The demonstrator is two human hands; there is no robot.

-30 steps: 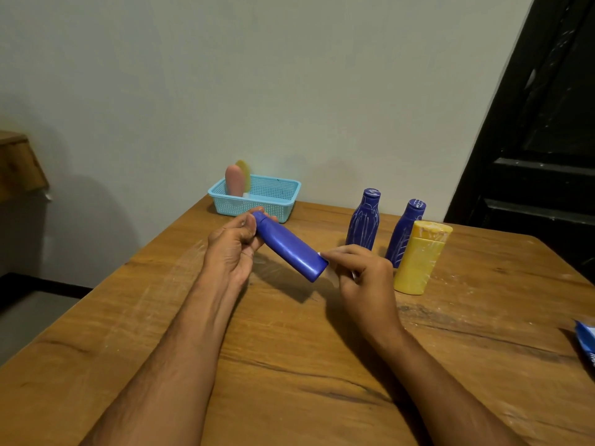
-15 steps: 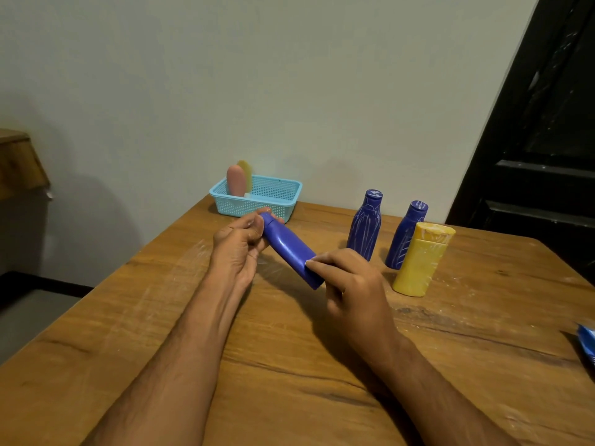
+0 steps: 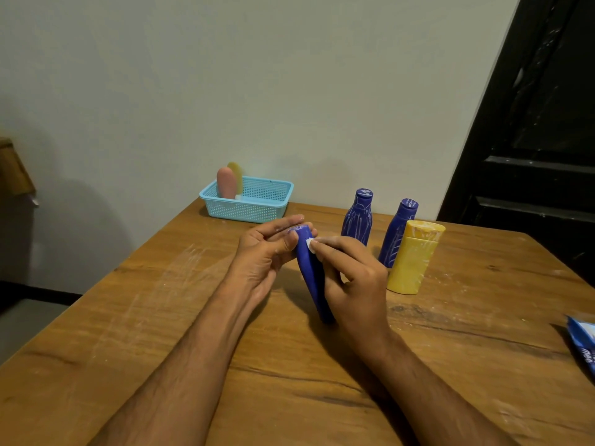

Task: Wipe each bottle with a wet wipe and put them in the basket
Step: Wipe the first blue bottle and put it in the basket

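Wooden and scuffed with pale streaks, the surface (image 3: 161, 317) fills the frame below a plain grey-white wall, with a dark door at far right. At its far edge a light blue basket (image 3: 248, 204) already holds a pink bottle (image 3: 226, 183) and a yellow one behind it. Three bottles wait near the right: two patterned blue bottles (image 3: 358, 217) and, just in front, a yellow bottle (image 3: 413, 255). A blue wipes packet (image 3: 582, 342) juts in at the right edge. Held above the middle, the plain blue bottle (image 3: 310, 275) has swung from lying slantwise between the hands a second ago to nearly upright. The left hand (image 3: 264, 252) steadies its top end with lightly curled fingers, while the right hand (image 3: 354, 281) wraps the body, fingers pinching a scrap of white wet wipe (image 3: 310, 245) against it. Judging by that turn, wiping has moved to another side, and this bottle seems close to joining the basket.
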